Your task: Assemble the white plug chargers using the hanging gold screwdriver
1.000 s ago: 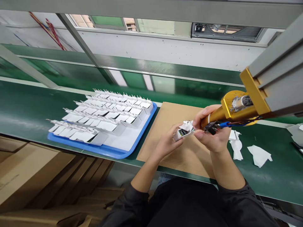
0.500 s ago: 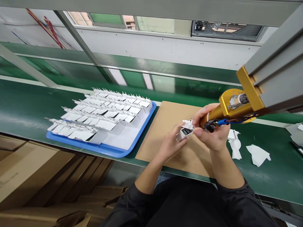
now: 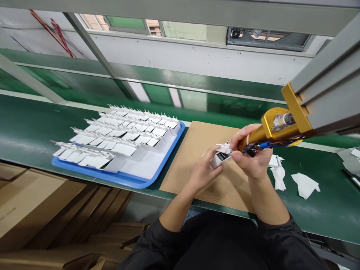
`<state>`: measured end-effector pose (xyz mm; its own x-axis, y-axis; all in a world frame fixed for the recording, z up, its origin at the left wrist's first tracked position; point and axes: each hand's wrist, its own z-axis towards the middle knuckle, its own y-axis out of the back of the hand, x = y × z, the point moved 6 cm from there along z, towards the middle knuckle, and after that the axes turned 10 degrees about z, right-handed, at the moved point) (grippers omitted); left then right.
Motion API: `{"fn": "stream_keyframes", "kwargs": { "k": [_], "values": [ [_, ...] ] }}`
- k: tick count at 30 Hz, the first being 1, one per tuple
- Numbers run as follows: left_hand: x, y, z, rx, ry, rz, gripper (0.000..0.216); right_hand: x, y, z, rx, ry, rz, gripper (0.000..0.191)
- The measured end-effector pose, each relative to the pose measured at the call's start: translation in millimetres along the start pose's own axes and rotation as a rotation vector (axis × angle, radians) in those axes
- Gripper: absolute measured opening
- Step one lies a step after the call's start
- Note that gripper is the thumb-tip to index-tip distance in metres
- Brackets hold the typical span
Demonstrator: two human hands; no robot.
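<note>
My left hand (image 3: 204, 168) is closed on a small white plug-in charger (image 3: 218, 161). Its case is open at the top, with dark parts showing inside. The white pin cap (image 3: 224, 147), metal pins upward, sits tilted at the case's mouth. Close against the charger's right side is my right hand (image 3: 253, 155), thumb and fingers curled. A gold cylindrical tool (image 3: 254, 135) crosses in front of that hand, its lower end between thumb and fingers. What the right fingertips grip is hidden there. A black part with blue wires (image 3: 251, 150) sits beside the tool.
A blue tray (image 3: 132, 182) at left carries rows of white chargers (image 3: 97, 159). A brown cardboard sheet (image 3: 180, 168) lies under my hands. White scraps (image 3: 305, 185) lie at right. A grey beam (image 3: 329, 75) carries the gold tool. Cardboard boxes (image 3: 33, 202) stand below the bench.
The view has shifted slightly. Both hands stay at the charger beside the gold tool, with the charger and pin cap in nearly the same pose.
</note>
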<state>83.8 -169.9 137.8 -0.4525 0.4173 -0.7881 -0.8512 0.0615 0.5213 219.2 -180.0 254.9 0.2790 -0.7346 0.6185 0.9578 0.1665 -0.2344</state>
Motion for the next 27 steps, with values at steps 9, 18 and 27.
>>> {"fn": "stream_keyframes", "kwargs": {
  "k": [9,18,27],
  "values": [
    [-2.2,0.4,-0.6,0.013,0.019,0.032,0.054,1.5,-0.5,2.1,-0.026,0.056,-0.013,0.031],
    [-5.4,2.7,0.0,0.006,0.042,0.053,0.056,1.7,-0.4,2.0,0.004,0.054,-0.003,0.032],
    [-7.1,4.3,-1.4,0.02,0.09,0.073,0.057,0.4,-0.8,1.6,0.019,0.03,0.01,0.031]
  ]
}}
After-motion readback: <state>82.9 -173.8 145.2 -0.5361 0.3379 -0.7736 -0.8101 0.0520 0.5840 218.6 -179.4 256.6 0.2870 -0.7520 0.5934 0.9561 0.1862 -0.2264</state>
